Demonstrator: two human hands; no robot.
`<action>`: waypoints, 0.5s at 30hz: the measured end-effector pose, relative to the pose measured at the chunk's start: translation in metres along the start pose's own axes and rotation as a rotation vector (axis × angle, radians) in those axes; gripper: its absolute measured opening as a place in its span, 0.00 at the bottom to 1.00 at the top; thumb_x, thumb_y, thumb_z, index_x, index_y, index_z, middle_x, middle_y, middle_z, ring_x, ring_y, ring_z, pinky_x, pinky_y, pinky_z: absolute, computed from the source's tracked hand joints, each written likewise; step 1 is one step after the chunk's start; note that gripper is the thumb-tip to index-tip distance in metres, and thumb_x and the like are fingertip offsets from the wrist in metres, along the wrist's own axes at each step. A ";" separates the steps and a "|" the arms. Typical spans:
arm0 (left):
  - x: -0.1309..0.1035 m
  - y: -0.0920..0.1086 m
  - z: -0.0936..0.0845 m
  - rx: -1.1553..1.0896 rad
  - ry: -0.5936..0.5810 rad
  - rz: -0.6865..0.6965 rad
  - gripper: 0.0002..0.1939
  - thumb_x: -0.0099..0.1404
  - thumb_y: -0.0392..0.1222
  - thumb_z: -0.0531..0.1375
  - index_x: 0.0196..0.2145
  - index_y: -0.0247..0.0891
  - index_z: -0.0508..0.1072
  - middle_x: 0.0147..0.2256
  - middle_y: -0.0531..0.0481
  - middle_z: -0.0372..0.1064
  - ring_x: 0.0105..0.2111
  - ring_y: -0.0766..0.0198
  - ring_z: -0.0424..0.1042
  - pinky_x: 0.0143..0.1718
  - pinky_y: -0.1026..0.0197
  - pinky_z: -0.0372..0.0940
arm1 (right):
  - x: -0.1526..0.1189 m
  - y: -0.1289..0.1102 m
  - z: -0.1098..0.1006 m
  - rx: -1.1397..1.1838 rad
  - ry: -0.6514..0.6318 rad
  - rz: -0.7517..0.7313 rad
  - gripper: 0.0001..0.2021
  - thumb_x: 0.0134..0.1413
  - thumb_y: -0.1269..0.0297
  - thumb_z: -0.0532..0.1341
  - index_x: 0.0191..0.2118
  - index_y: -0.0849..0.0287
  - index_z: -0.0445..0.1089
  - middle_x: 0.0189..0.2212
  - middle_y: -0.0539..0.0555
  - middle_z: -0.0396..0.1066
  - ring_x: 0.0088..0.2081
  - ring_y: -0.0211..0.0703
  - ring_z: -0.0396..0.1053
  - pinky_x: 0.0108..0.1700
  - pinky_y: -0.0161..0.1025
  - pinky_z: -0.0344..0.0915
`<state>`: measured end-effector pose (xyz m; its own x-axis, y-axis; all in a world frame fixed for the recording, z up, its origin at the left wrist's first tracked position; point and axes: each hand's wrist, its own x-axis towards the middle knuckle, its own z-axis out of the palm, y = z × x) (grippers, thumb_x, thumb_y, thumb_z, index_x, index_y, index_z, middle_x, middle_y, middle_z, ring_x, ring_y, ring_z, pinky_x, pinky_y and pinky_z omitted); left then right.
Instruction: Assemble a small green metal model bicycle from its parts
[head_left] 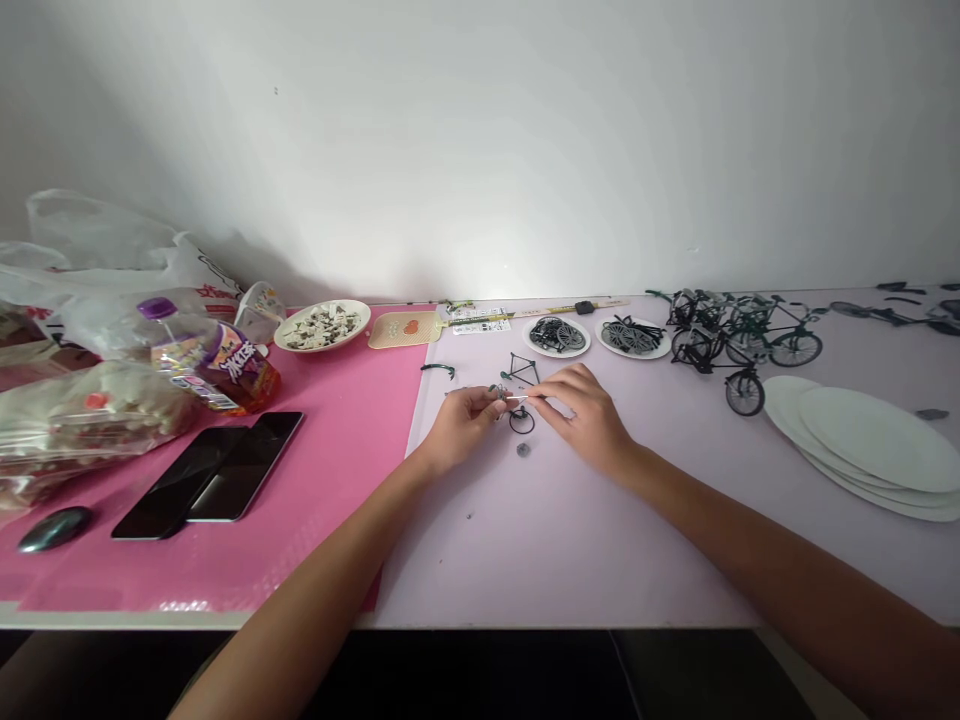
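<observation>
Near the middle of the table, my left hand [466, 425] pinches a small dark part [498, 391], whose details are too small to make out. My right hand [583, 412] grips a thin, light-coloured rod [519, 398] that reaches across to the part at my left fingertips. Behind my hands lies a dark green bicycle frame piece [523, 369]. A black ring [522, 420] lies just below the rod, with a small grey piece [523, 450] nearer to me. A curved dark piece [438, 369] is at the left.
Two plates [556, 350] of dark parts stand behind, with several model bicycles [750, 335] and stacked white plates [877, 440] to the right. On the pink mat are two phones [244, 465], a bottle [217, 365], bags [82, 410], a mouse [55, 528] and a bowl [322, 345].
</observation>
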<state>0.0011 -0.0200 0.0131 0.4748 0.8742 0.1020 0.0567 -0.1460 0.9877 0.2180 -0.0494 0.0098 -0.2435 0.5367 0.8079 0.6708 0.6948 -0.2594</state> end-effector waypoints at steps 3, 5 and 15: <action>0.000 0.000 0.000 -0.011 0.002 -0.004 0.24 0.64 0.59 0.67 0.44 0.34 0.78 0.51 0.35 0.81 0.57 0.44 0.77 0.56 0.49 0.67 | 0.000 0.000 0.000 -0.004 -0.001 0.008 0.05 0.68 0.64 0.63 0.43 0.49 0.79 0.34 0.54 0.78 0.39 0.50 0.73 0.44 0.49 0.72; 0.000 0.001 0.000 -0.026 0.004 -0.004 0.23 0.64 0.59 0.67 0.45 0.35 0.78 0.51 0.35 0.81 0.57 0.44 0.77 0.56 0.48 0.67 | 0.000 0.000 0.000 -0.010 -0.001 0.007 0.05 0.68 0.64 0.63 0.42 0.49 0.78 0.34 0.54 0.78 0.39 0.50 0.73 0.44 0.49 0.72; -0.001 0.000 0.001 0.014 0.015 0.026 0.21 0.65 0.58 0.66 0.41 0.35 0.79 0.47 0.37 0.82 0.53 0.46 0.78 0.54 0.49 0.70 | 0.002 -0.002 -0.001 0.002 -0.004 0.019 0.05 0.68 0.65 0.63 0.40 0.50 0.77 0.33 0.53 0.77 0.39 0.50 0.72 0.44 0.48 0.70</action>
<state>0.0014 -0.0208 0.0126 0.4631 0.8768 0.1296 0.0565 -0.1752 0.9829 0.2173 -0.0506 0.0123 -0.2336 0.5513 0.8010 0.6742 0.6854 -0.2752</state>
